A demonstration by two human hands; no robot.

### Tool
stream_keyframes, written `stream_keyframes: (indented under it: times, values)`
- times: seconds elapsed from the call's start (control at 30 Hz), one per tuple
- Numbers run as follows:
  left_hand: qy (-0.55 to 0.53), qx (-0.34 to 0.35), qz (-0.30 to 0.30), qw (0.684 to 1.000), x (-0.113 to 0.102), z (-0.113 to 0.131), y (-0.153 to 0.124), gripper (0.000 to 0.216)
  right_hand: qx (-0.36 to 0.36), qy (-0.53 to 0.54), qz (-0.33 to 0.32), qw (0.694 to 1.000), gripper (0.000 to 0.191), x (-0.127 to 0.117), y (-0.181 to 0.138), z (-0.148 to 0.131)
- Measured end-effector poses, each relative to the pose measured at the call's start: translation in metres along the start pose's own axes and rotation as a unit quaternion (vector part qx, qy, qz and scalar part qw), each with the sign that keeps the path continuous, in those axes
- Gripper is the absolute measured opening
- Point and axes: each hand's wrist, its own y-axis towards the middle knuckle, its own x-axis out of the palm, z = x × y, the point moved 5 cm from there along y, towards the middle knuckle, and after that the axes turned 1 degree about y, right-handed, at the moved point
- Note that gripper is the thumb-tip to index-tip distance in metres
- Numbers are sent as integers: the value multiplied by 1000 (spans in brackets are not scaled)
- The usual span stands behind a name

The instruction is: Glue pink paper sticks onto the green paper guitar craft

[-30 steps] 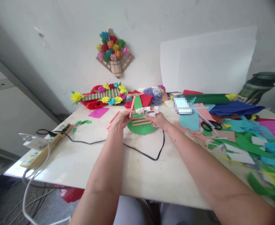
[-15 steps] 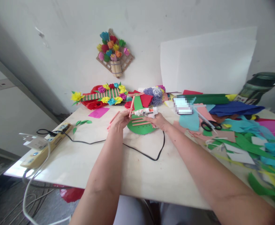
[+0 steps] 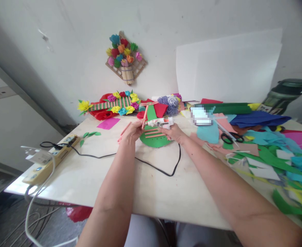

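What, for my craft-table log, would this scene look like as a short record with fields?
Left hand: pinches a pink stick
Right hand: holds a glue gun, pointed toward the stick
Nearby: green cutout with pink strips across it
Table, left: power strip
Table, right: scissors, paper scraps
Wall: flower ornament

Head camera faces the table [image 3: 84,175] (forward and down).
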Motion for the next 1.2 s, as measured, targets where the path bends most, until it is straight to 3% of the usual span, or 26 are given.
stream_keyframes:
  times: [0.6,0.93,1.2]
  values:
    - [-10,26,11,1000,2,3,0,9,7,-22,-37,999,41,3,0,3]
    - [-25,30,28,999,-2,3,0,9,7,-20,-55,998,33,3,-4,-1]
    - [4,9,-5,1000,1,2,-3,6,17,57,23,998,37,-6,1,8]
